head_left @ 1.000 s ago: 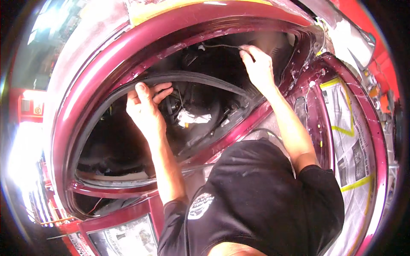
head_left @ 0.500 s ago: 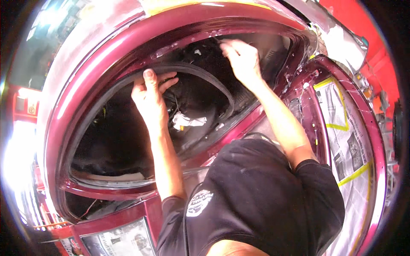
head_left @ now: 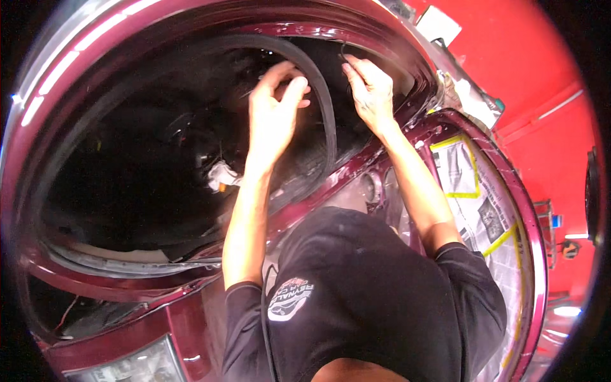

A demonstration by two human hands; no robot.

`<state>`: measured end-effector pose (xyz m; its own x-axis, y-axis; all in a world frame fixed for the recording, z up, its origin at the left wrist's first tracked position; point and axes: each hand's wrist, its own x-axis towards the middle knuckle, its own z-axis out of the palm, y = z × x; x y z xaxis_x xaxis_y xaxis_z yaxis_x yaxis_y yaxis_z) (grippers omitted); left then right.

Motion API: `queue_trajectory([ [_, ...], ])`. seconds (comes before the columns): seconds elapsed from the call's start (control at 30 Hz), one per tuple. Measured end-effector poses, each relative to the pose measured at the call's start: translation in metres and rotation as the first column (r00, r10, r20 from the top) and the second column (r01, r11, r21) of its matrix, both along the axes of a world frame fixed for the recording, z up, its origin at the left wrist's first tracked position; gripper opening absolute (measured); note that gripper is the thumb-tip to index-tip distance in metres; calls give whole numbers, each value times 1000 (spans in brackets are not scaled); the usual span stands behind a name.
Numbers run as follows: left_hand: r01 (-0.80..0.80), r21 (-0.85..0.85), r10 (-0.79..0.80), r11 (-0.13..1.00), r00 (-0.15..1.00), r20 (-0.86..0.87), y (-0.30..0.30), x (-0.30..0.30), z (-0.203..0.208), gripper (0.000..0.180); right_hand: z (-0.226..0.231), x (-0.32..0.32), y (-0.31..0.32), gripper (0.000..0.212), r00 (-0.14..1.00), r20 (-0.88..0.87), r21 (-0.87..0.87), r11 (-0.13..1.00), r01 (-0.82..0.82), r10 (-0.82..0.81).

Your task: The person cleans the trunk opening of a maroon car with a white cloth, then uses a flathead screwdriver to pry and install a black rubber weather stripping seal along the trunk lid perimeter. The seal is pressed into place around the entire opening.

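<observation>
A maroon car body frame (head_left: 121,28) surrounds a large dark opening. A black rubber weatherstrip (head_left: 328,114) hangs in a loose curve across it. My left hand (head_left: 273,114) is inside that curve, fingers bent and thumb apart, its fingertips close to the strip; whether they touch it I cannot tell. To the right, beyond the strip, my right hand (head_left: 371,89) pinches a thin black strand (head_left: 344,48) between thumb and fingers, just below the frame's upper edge. Where the strand leads is hidden in the dark.
A crumpled white piece (head_left: 223,175) lies inside the dark opening. At right stands a maroon panel (head_left: 528,235) masked with newspaper (head_left: 468,172) and yellow tape. Another panel with paper on it (head_left: 130,363) is at lower left. A red wall (head_left: 515,51) rises behind.
The view has shifted. My left hand has come off the weatherstrip's upper left part and moved right, nearer my right hand. The weatherstrip's loose curve stands more upright between them.
</observation>
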<state>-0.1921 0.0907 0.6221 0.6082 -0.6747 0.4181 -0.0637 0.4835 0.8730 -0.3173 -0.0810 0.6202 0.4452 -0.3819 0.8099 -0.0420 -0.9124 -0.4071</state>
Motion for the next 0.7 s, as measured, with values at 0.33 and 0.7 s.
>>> queue_trajectory([
  [0.33,50,-55,-48,997,998,43,-18,-1,-26,48,18,21,25,20,990,-48,-244,963,116,-131],
  [0.7,52,-85,-52,995,999,4,-27,0,-36,56,8,-11,-18,15,976,-2,-50,975,218,-218],
])
